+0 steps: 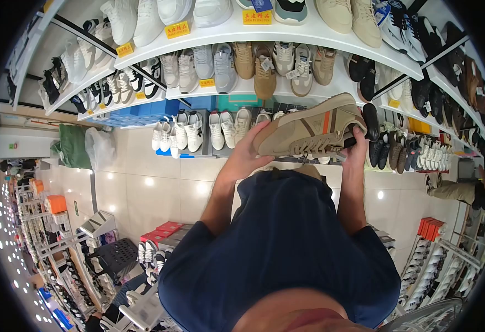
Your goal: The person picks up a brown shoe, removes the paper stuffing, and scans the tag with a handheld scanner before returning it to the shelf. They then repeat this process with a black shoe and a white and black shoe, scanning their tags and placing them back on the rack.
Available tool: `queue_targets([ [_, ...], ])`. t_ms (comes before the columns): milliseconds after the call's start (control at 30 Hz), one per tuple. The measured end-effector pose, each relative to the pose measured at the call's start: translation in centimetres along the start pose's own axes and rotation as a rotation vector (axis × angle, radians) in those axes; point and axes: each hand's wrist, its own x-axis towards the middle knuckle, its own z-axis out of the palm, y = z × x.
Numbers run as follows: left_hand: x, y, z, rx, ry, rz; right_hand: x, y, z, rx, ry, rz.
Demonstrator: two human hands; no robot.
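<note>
Both of my hands hold up a beige shoe [309, 126] with an orange and a brown stripe on its side and beige laces. My left hand [248, 152] grips the toe end, its thumb below and its fingers behind. At the heel end, my right hand [356, 145] is closed on the shoe near its opening. The shoe lies on its side in the air, sole edge upward, before the shelves. Beyond the heel, close to my right hand, is a black shoe [371, 122].
White shelves [286, 35] with rows of shoes curve across the top. More pairs, such as white sneakers [193, 131], stand lower down. A green bag [74, 146] is at the left, a black basket [115, 257] lower left. A person's legs [455, 191] show at the right.
</note>
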Motion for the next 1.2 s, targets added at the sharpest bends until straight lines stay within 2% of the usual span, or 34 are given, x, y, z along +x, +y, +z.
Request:
queue_targets([
  [267,0.1,0.5,0.2,-0.051,0.018,-0.019,-0.1,-0.6,-0.2,-0.024,-0.047,-0.032],
  [367,-0.2,-0.1,0.2,0.048,0.034,0.018,0.0,-0.2,-0.9,0.004,-0.015,0.04],
  [433,-0.2,0.2,0.6,0.22,-0.025,0.053,0.3,0.8,-1.9,-0.066,0.129,-0.033],
  [533,0.0,2.1,1.7,0.308,-0.081,0.1,0.7,1.3,-3.9,-0.033,0.152,0.075],
  [667,0.3,1.3,2.3,0.281,-0.026,0.135,0.8,1.3,-3.0,0.006,0.129,0.015],
  [733,0.7,0.7,2.7,0.227,0.154,0.136,0.1,-0.4,0.3,-0.079,0.193,-0.103],
  [767,0.9,0.8,2.8,0.227,0.15,0.137,0.2,-0.6,0.0,-0.079,0.195,-0.107],
  [833,1.3,1.6,3.2,0.408,0.154,0.149,0.5,-1.1,-0.5,-0.31,0.153,-0.101],
  [867,1.4,1.4,3.1,0.405,0.151,0.151,0.6,-1.1,-0.5,-0.356,0.162,-0.144],
  [967,1.7,-1.2,2.1,0.37,0.125,0.081,0.0,-2.5,1.2,-0.335,0.182,-0.056],
  [1033,2.4,-3.4,1.9,-0.185,0.269,-0.099,0.6,-1.7,-0.1,-0.4,0.214,0.014],
  [1067,2.3,-3.8,2.0,-0.187,0.269,-0.097,0.5,-1.8,0.1,-0.385,0.158,0.021],
  [1100,2.2,-3.9,2.3,-0.34,0.304,-0.184,0.4,-1.9,0.4,-0.37,0.101,0.03],
  [1133,2.0,-4.1,2.4,-0.494,0.34,-0.27,0.1,-2.2,0.8,-0.406,0.104,0.079],
  [1167,2.0,-4.8,2.2,-0.495,0.345,-0.268,-0.1,-2.1,0.4,-0.406,0.099,0.083],
  [1200,1.9,-5.5,2.1,-0.606,0.347,-0.309,-0.3,-2.2,-0.1,-0.453,-0.006,0.148],
])
